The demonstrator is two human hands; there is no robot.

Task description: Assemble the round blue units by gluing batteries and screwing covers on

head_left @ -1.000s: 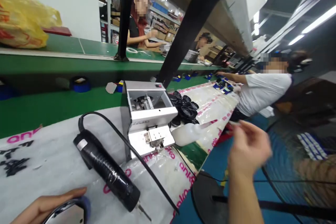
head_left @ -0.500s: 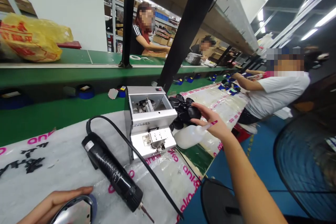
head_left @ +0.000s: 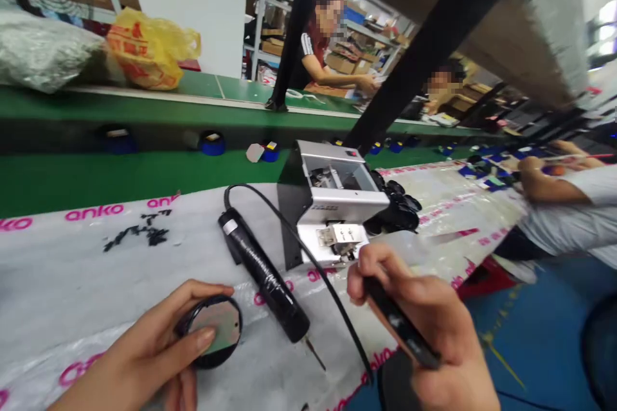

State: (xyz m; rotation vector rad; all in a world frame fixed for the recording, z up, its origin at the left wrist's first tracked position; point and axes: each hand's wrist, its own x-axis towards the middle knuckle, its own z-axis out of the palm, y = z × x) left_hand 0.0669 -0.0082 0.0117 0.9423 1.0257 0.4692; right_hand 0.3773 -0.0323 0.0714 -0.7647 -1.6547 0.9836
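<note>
My left hand (head_left: 144, 350) grips a round black part (head_left: 212, 331) with a shiny plate in its middle, resting on the white plastic sheet (head_left: 87, 263) at the lower left. My right hand (head_left: 424, 327) is closed round a dark, thin, curved piece (head_left: 398, 324) at the lower right. Between the hands a black electric screwdriver (head_left: 263, 273) lies with its bit toward me and its cable looping back. Just beyond stands a metal screw feeder box (head_left: 332, 202).
A pile of black round parts (head_left: 398, 209) lies right of the box. Small black bits (head_left: 137, 234) are scattered on the sheet. A green conveyor (head_left: 96, 173) carries blue pieces. Yellow bag (head_left: 147, 45) on the shelf. Other people work across and to the right.
My right hand went to the black pile and came back near me holding a dark piece. My left hand slid the round part further onto the sheet. The view swung left.
</note>
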